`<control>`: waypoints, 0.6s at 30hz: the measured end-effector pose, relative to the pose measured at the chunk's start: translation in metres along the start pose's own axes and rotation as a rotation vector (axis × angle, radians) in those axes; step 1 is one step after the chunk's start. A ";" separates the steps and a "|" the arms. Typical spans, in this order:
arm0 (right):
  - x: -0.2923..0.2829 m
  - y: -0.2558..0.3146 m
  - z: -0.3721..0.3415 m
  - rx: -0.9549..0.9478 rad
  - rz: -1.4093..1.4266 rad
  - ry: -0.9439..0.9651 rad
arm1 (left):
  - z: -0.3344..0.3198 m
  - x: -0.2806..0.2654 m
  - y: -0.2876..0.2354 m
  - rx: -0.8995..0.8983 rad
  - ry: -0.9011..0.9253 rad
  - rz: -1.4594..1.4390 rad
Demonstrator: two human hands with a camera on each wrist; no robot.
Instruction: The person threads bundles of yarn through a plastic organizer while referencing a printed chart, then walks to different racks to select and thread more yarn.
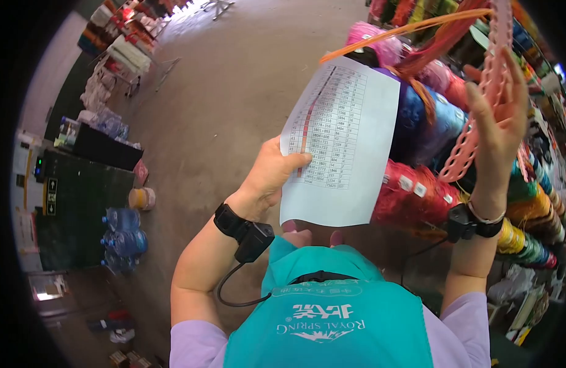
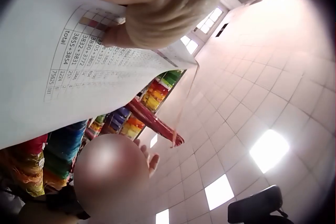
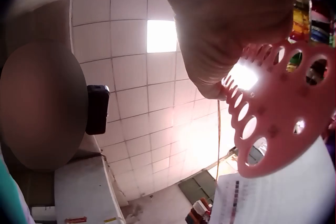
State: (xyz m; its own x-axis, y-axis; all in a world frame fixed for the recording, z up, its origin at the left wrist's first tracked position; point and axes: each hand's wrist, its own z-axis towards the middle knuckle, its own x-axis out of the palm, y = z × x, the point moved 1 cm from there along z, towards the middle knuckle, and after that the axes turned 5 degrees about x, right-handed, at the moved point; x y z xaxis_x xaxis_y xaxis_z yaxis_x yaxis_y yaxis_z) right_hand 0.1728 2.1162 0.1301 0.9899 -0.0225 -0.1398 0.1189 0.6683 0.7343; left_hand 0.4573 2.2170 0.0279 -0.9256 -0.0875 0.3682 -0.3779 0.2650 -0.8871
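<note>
My left hand (image 1: 264, 175) pinches a white printed sheet (image 1: 341, 205) by its left edge, thumb on top of the number table. The sheet bends slightly, and a dark-to-red marked column runs down the table. At the upper right, my right hand (image 1: 500, 132) holds a long pink perforated strip (image 1: 458, 156) between thumb and fingers. In the right wrist view the thumb lies at the edge of the strip (image 3: 278, 113), with its row of oval holes showing. Orange thread (image 1: 412, 27) stretches from the strip's upper part across to the sheet's top edge.
Racks of bundled coloured thread line the right, with red bundles (image 1: 412, 190) and blue ones (image 1: 439, 122) close beside the sheet. Water bottles (image 1: 123, 230) stand on the floor at left near a dark green board (image 1: 74, 214). More thread hangs at the far upper left.
</note>
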 end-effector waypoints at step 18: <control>0.248 -0.041 0.217 -0.214 -0.112 0.141 | 0.091 -0.303 -0.107 0.100 -0.174 0.030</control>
State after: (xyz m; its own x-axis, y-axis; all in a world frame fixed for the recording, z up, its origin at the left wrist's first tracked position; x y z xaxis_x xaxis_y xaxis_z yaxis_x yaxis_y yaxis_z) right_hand 0.4297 1.9216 0.2094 0.9494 -0.0114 -0.3138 0.1929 0.8097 0.5543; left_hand 0.7763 2.1273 -0.0140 -0.9228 -0.2477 0.2951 -0.3420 0.1737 -0.9235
